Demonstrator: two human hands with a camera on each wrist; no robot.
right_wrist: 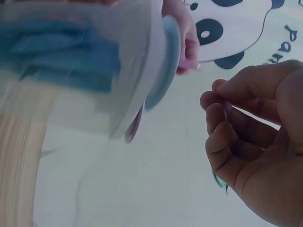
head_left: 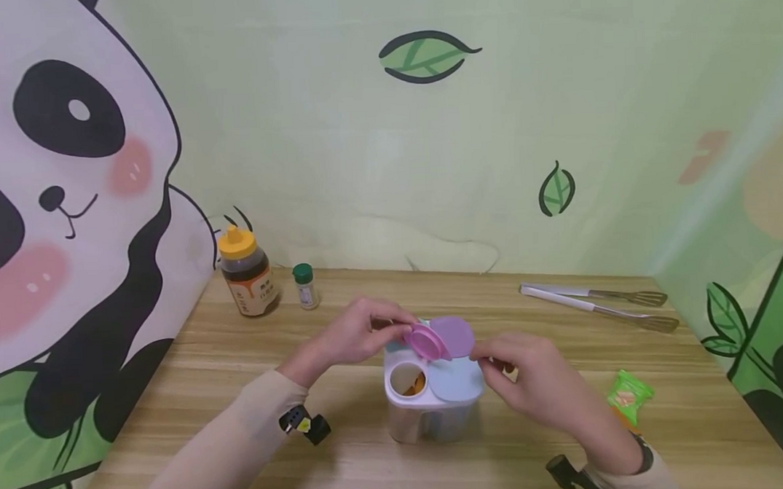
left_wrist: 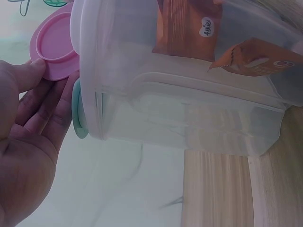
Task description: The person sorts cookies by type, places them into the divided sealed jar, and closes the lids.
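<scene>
A clear storage box (head_left: 406, 422) with a white top stands upright on the table. Orange snack packets (left_wrist: 187, 28) show through its wall, and blue packets (right_wrist: 66, 56) lie in another compartment. My left hand (head_left: 359, 330) pinches the raised pink lid (head_left: 426, 343) between thumb and fingers, above the uncovered round opening (head_left: 407, 379). The purple lid (head_left: 457, 336), light blue lid (head_left: 456, 379) and mint green lid (left_wrist: 81, 111) lie on the top. Beside the light blue lid is my right hand (head_left: 535, 373), its fingers loosely curled with nothing visible in them.
A honey bottle (head_left: 248, 276) with a yellow cap and a small green-capped shaker (head_left: 306, 286) stand at the back left. Tongs (head_left: 598, 307) with white handles lie at the back right. A green packet (head_left: 630, 396) lies beyond my right wrist.
</scene>
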